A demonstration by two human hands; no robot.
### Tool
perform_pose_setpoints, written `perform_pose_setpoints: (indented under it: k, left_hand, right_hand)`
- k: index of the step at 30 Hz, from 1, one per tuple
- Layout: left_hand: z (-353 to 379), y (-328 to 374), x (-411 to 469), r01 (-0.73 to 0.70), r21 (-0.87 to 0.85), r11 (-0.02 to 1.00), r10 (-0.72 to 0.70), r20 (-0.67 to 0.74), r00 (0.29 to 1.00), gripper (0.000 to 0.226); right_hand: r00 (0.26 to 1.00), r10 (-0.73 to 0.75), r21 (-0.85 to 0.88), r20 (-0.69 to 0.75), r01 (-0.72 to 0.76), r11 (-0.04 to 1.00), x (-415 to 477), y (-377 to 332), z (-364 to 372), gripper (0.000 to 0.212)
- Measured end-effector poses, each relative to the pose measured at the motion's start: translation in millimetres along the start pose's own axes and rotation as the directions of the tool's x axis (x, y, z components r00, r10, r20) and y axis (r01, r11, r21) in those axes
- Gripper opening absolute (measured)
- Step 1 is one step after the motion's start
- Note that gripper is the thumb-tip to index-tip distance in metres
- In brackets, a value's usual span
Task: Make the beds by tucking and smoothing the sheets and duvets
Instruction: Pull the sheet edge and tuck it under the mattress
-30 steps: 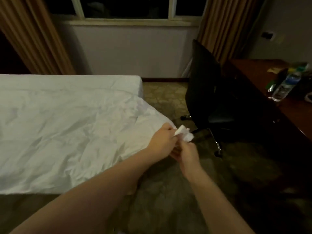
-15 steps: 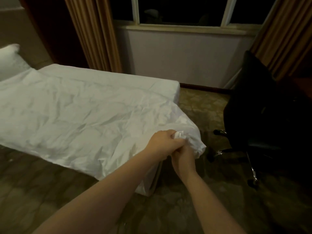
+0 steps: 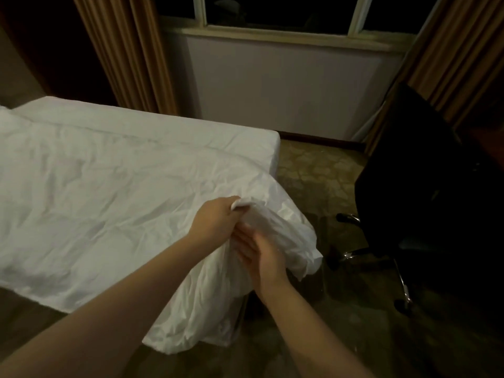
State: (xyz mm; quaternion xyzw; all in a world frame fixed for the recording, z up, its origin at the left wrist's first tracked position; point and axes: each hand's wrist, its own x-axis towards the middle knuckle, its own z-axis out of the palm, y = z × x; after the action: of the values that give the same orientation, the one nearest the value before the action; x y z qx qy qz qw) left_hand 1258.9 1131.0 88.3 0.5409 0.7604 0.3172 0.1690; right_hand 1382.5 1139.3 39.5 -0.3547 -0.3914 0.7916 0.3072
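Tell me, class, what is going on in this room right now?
A person is making a bed. The left hand grips a bunched corner of the white duvet at the foot of the bed. The right hand is beside it against the cloth, though its grip is unclear. The duvet is wrinkled and its corner hangs over the bed's edge. A black office chair stands apart, to the right.

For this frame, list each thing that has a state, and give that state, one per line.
Left hand: closed, gripping the duvet corner.
Right hand: fingers loosely curled against the bunched fabric; a firm grip cannot be confirmed.
Duvet: wrinkled, spread on the bed, near corner lifted and hanging off.
Fitted sheet: smooth, exposed along the far edge.
Curtains: drawn open.
Office chair: upright, unoccupied.
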Motion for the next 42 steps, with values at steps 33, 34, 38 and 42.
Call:
perform_pose_setpoints:
  k: [33,34,38,42]
  left_hand:
    - [39,76,-38,0.439,-0.38,0.815,-0.55,-0.266,0.791,0.023]
    - [46,83,-45,0.45,-0.387,0.805,-0.569,-0.285,0.771,0.022]
    - [79,111,-75,0.486,-0.449,0.75,-0.649,-0.358,0.671,0.013]
    - [114,143,-100,0.51,-0.469,0.721,-0.685,-0.377,0.623,0.016]
  right_hand:
    - [0.839,0.527,-0.212,-0.135,-0.544,0.812,244,-34,-203,0.044]
    - [0.856,0.482,-0.205,-0.185,-0.513,0.833,249,-33,-211,0.042]
    - [0.889,0.291,-0.314,-0.354,-0.406,0.858,215,-59,-220,0.058]
    - [0.942,0.207,-0.49,-0.264,-0.316,0.812,183,-69,-247,0.076]
